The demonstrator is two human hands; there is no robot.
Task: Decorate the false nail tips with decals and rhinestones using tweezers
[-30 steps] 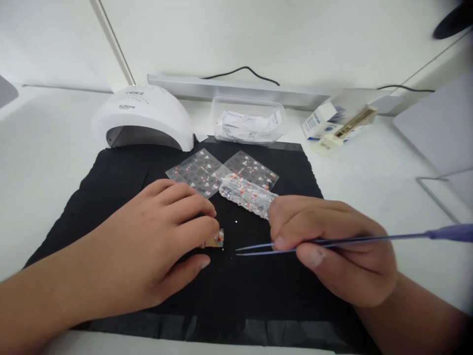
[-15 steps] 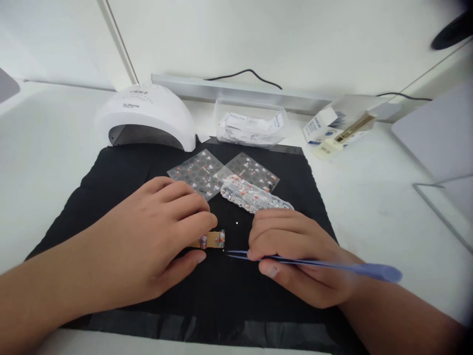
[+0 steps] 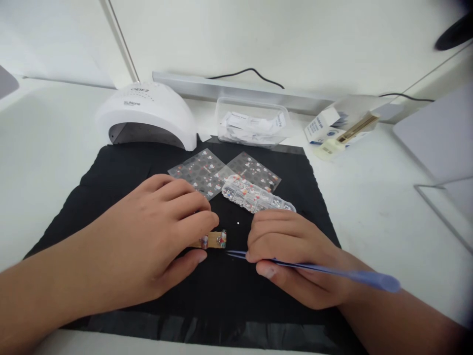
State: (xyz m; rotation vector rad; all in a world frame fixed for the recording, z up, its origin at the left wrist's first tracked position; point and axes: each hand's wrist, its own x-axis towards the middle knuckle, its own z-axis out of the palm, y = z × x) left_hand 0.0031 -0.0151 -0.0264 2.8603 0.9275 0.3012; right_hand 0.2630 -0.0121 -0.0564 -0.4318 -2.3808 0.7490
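Note:
My left hand [image 3: 173, 231] curls over a light-brown wooden strip [image 3: 213, 240], gripping it between thumb and fingers above the black mat [image 3: 218, 301]. Small decorated nail tips [image 3: 222, 238] in red, blue and white sit on the strip's exposed part; my fingers hide the rest. In my right hand [image 3: 291, 256] is a pair of blue tweezers [image 3: 332, 272], pinched near the front. Their points lie close together, just below the strip's right end. Whether they hold a tiny piece cannot be made out. A small white dot [image 3: 238, 223] rests on the mat between my hands.
Beyond my hands lie a clear compartment case [image 3: 254, 195] of small gems and two patterned sticker sheets [image 3: 199, 172]. A white nail lamp [image 3: 148, 116] stands back left. Behind the mat are a clear tub [image 3: 252, 123] of packets and a small white box [image 3: 322, 125].
The tweezer points have drawn closer together, and their rear end has dipped slightly. A tiny pale speck beside the points no longer shows there. My left hand stays on the strip.

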